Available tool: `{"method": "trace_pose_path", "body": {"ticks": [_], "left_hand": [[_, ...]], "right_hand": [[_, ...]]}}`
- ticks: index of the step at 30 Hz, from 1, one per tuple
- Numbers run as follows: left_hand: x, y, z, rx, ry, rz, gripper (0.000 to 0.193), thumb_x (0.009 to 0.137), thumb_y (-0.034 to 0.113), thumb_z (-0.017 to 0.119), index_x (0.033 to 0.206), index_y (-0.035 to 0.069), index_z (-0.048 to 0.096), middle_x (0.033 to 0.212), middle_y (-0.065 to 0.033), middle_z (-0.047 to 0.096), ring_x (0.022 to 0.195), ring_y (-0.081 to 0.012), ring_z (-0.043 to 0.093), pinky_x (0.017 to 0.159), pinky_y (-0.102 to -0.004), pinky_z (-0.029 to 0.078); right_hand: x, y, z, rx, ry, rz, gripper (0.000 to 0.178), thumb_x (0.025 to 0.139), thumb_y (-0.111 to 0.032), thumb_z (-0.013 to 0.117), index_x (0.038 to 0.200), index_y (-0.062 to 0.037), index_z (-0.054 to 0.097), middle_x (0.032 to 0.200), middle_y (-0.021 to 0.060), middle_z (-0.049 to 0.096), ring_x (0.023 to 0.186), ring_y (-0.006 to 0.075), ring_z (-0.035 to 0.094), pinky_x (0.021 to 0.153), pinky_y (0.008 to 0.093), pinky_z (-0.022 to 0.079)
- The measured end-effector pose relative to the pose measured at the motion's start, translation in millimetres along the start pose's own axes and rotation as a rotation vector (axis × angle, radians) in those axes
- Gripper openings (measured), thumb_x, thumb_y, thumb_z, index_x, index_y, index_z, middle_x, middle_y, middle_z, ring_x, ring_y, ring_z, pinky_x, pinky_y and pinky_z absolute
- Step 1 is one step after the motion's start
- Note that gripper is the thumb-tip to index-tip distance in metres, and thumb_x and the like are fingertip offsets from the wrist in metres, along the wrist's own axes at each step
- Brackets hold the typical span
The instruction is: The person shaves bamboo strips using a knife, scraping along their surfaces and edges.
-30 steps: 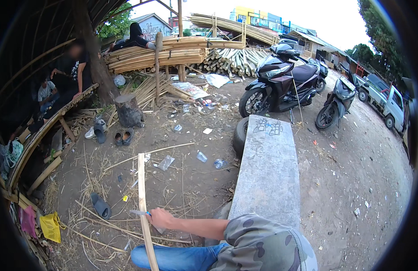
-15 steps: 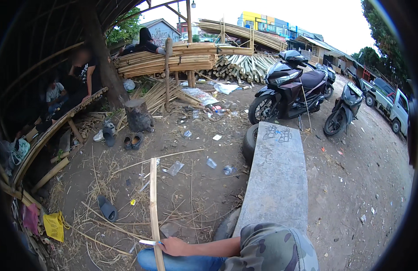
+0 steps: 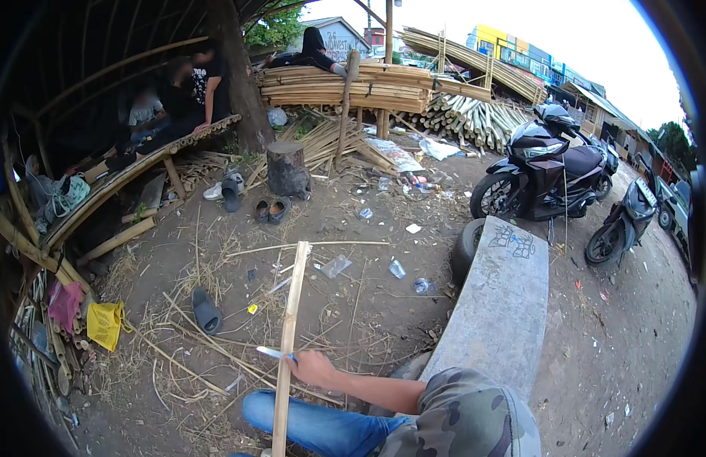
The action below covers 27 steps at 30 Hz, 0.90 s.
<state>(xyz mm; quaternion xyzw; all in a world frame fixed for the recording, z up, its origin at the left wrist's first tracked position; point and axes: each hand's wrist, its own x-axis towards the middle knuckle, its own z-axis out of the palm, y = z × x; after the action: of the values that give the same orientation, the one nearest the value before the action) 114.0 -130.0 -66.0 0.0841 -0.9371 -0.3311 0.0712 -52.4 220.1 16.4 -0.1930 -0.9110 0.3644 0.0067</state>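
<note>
My right hand (image 3: 315, 369) is closed round a small knife (image 3: 272, 352) with a pale blade and a bit of blue at the handle. The blade lies across a long, flat, pale bamboo strip (image 3: 292, 305), over its left edge. The strip slopes up and away from me, its lower end beside my leg in blue jeans (image 3: 315, 426). A camouflage sleeve (image 3: 475, 419) covers my right upper arm. My left hand does not show; the strip's near end runs down to the lower edge of the picture.
A grey slab bench (image 3: 490, 305) on tyres stands to my right, with motorbikes (image 3: 543, 164) behind it. Bamboo offcuts, a grey slipper (image 3: 206, 311) and litter lie on the dirt. People sit on a bamboo platform (image 3: 139, 164) at left; a tree stump (image 3: 288, 169) stands beyond.
My right hand and the knife have slid farther up the bamboo strip, away from me. The whole view has shifted, so the surroundings appear farther right.
</note>
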Motion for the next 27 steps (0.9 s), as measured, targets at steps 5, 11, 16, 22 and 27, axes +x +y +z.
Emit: {"method": "trace_pose_path", "body": {"ticks": [5, 11, 16, 22, 27], "left_hand": [[6.2, 10.1, 6.7, 0.305, -0.029, 0.033, 0.041, 0.081, 0.04, 0.075, 0.107, 0.008, 0.073, 0.097, -0.0243, 0.065, 0.082, -0.0336, 0.064, 0.071, -0.0509, 0.048], [6.9, 36.2, -13.2, 0.158, 0.187, 0.276, 0.038, 0.075, 0.025, 0.08, 0.111, 0.016, 0.072, 0.082, -0.0199, 0.056, 0.08, -0.0383, 0.055, 0.069, -0.0486, 0.045], [3.4, 44.1, -3.8, 0.193, 0.166, 0.133, 0.038, 0.077, 0.027, 0.078, 0.114, 0.018, 0.071, 0.085, -0.0203, 0.058, 0.08, -0.039, 0.055, 0.07, -0.0485, 0.045], [-3.0, 46.2, -16.9, 0.209, 0.115, 0.144, 0.037, 0.081, 0.032, 0.076, 0.115, 0.02, 0.071, 0.085, -0.0211, 0.059, 0.081, -0.0401, 0.057, 0.071, -0.0489, 0.047], [-1.0, 50.1, -14.4, 0.144, 0.111, 0.103, 0.036, 0.081, 0.033, 0.076, 0.114, 0.02, 0.071, 0.086, -0.0219, 0.06, 0.079, -0.0407, 0.057, 0.071, -0.0492, 0.047]], "right_hand": [[-41.5, -8.4, 53.5, 0.081, -0.039, -0.177, 0.054, 0.099, -0.042, 0.044, 0.083, 0.0044, 0.066, 0.074, 0.0288, 0.064, 0.074, 0.0472, 0.064, 0.07, 0.0531, 0.053], [-25.4, -12.1, 3.0, -0.082, -0.015, -0.092, 0.055, 0.099, -0.041, 0.045, 0.078, 0.0058, 0.066, 0.067, 0.0284, 0.062, 0.069, 0.0482, 0.063, 0.068, 0.0551, 0.053], [-56.4, 4.2, 36.9, 0.001, 0.055, -0.198, 0.055, 0.095, -0.043, 0.051, 0.075, 0.0057, 0.066, 0.069, 0.031, 0.061, 0.071, 0.0525, 0.061, 0.069, 0.0574, 0.051], [17.5, 2.7, -18.3, -0.072, 0.252, -0.081, 0.055, 0.095, -0.042, 0.052, 0.075, 0.0076, 0.065, 0.068, 0.0332, 0.06, 0.072, 0.0507, 0.062, 0.064, 0.0536, 0.053], [-82.4, 1.6, 45.7, -0.025, -0.057, -0.225, 0.052, 0.097, -0.044, 0.046, 0.088, 0.003, 0.067, 0.076, 0.0316, 0.063, 0.078, 0.05, 0.064, 0.071, 0.0559, 0.051]]}}
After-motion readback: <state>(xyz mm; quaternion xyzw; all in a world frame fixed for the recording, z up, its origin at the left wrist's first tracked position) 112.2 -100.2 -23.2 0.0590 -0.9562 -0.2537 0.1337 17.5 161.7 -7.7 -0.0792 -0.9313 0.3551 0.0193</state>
